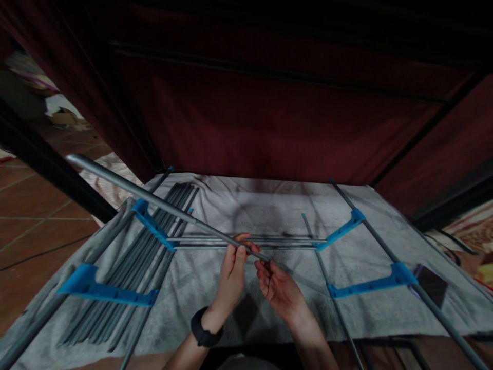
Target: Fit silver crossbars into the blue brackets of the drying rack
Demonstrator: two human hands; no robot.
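A long grey metal rod (162, 203) runs from the upper left down to the middle, and both my hands hold its near end. My left hand (231, 277), with a black band on its wrist, pinches the rod between thumb and fingers. My right hand (279, 288) lies palm up, its fingers curled under the rod's tip. Just beyond the hands, two thin grey crossbars (246, 242) span between blue plastic connectors (152, 222) on a rack frame lying over a grey cloth (250, 205).
A bundle of loose grey rods (127, 277) lies at the left on the cloth. More blue connectors (370, 285) join the right side rail (435, 308). A dark red fabric wall (269, 118) rises behind. Tiled floor (34, 216) shows at left, and a dark flat object (429, 282) lies at right.
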